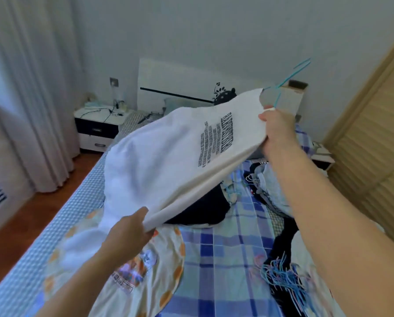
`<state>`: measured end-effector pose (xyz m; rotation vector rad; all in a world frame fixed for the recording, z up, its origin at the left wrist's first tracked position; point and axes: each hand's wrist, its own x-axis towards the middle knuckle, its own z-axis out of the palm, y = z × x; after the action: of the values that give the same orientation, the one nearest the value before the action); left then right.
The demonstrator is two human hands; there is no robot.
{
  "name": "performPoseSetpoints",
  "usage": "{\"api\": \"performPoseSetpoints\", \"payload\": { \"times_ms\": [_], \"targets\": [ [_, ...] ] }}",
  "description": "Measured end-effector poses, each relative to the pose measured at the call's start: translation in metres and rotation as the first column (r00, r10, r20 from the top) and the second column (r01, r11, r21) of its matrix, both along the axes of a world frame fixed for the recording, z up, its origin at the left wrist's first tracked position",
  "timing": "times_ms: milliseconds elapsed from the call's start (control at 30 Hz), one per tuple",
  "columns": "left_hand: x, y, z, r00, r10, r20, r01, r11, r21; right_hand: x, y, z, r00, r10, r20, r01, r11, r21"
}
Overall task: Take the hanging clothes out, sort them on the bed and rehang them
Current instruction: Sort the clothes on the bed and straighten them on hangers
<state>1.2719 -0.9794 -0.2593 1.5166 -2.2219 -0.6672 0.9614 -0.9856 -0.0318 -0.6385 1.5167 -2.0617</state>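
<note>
**Sorting under way: white T-shirt going back on a hanger, piles waiting on the bed**

At left, beyond the bed's edge, a nightstand (95,131) is standing by the curtain. The person's left hand (128,227) is pinching the lower hem of a white T-shirt (168,156) with black lettering, holding it stretched above the checked bed (219,252). Beneath it, a pale printed garment (132,268) is lying flat on the sheet and a dark garment (200,209) is sitting in a heap. Farther right, the right hand (276,131) is gripping the shirt's neck end together with a blue hanger (289,76), whose hook is sticking up past the collar; whether the hanger is fully seated inside the shirt cannot be told. To the right, a pile of clothes (267,186) and a tangle of loose blue hangers (283,277) are lying on the bed, with the wardrobe door (374,143) at the edge. By the look of it, the clothes are already out, sorting is in progress, and most of the rehanging is left.
</note>
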Motion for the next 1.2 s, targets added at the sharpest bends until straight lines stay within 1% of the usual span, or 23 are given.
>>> {"api": "performPoseSetpoints", "payload": {
  "times_ms": [67,133,233,333,367,500,567,600,667,733,767,800,867,933,1000,1033,1100,1200],
  "targets": [
    [-0.006,0.003,-0.013,1.0,-0.016,-0.009,0.017,0.998,0.067,-0.008,-0.012,0.008,1.0,0.008,-0.023,-0.009,0.998,-0.064],
    [-0.014,0.001,-0.02,0.998,0.02,-0.054,-0.011,0.987,0.163,-0.01,-0.028,0.022,0.999,0.043,-0.008,-0.044,0.989,-0.139],
    [-0.03,-0.012,-0.018,0.974,0.074,-0.215,-0.021,0.971,0.238,-0.002,-0.06,0.048,0.993,0.118,-0.031,-0.122,0.975,-0.184],
    [-0.039,-0.028,-0.008,0.902,0.108,-0.418,0.066,0.923,0.379,0.02,-0.104,0.07,0.977,0.163,-0.14,-0.176,0.981,-0.084],
    [-0.04,-0.031,-0.003,0.876,0.14,-0.462,0.084,0.898,0.433,0.03,-0.121,0.073,0.969,0.184,-0.167,-0.193,0.98,-0.04],
    [-0.036,-0.051,-0.01,0.795,0.275,-0.54,0.127,0.796,0.592,0.085,-0.192,0.058,0.927,0.307,-0.217,-0.285,0.95,0.126],
    [-0.031,-0.061,-0.016,0.729,0.409,-0.549,0.067,0.756,0.652,0.112,-0.226,0.044,0.894,0.373,-0.25,-0.333,0.924,0.188],
    [-0.027,-0.07,-0.022,0.683,0.489,-0.543,0.01,0.736,0.676,0.124,-0.24,0.039,0.878,0.401,-0.262,-0.355,0.912,0.206],
    [-0.014,-0.09,-0.03,0.555,0.626,-0.548,-0.082,0.697,0.712,0.142,-0.266,0.037,0.84,0.463,-0.284,-0.411,0.884,0.224],
    [0.004,-0.117,-0.028,0.475,0.678,-0.561,-0.164,0.694,0.701,0.153,-0.282,0.046,0.81,0.504,-0.298,-0.466,0.863,0.193],
    [0.013,-0.132,-0.024,0.464,0.679,-0.569,-0.225,0.712,0.666,0.154,-0.29,0.053,0.802,0.516,-0.3,-0.491,0.856,0.16],
    [0.021,-0.146,-0.016,0.466,0.686,-0.558,-0.315,0.719,0.62,0.152,-0.296,0.061,0.8,0.518,-0.301,-0.506,0.853,0.124],
    [0.034,-0.173,0.001,0.488,0.664,-0.566,-0.421,0.747,0.514,0.137,-0.308,0.076,0.818,0.496,-0.29,-0.51,0.859,0.031],
    [0.043,-0.204,0.016,0.538,0.622,-0.569,-0.476,0.781,0.404,0.111,-0.314,0.086,0.853,0.456,-0.253,-0.484,0.873,-0.059],
    [0.047,-0.241,0.028,0.624,0.579,-0.525,-0.521,0.809,0.272,0.076,-0.316,0.083,0.89,0.405,-0.207,-0.435,0.892,-0.122],
    [0.045,-0.258,0.034,0.68,0.556,-0.478,-0.527,0.824,0.208,0.056,-0.316,0.076,0.911,0.37,-0.181,-0.396,0.908,-0.137],
    [0.036,-0.29,0.032,0.777,0.534,-0.335,-0.53,0.841,0.11,0.013,-0.317,0.046,0.948,0.29,-0.132,-0.304,0.946,-0.108],
    [0.008,-0.317,0.004,0.864,0.5,-0.057,-0.503,0.859,-0.1,-0.055,-0.305,-0.037,0.973,0.215,-0.08,-0.212,0.976,0.048]
  ]
}}
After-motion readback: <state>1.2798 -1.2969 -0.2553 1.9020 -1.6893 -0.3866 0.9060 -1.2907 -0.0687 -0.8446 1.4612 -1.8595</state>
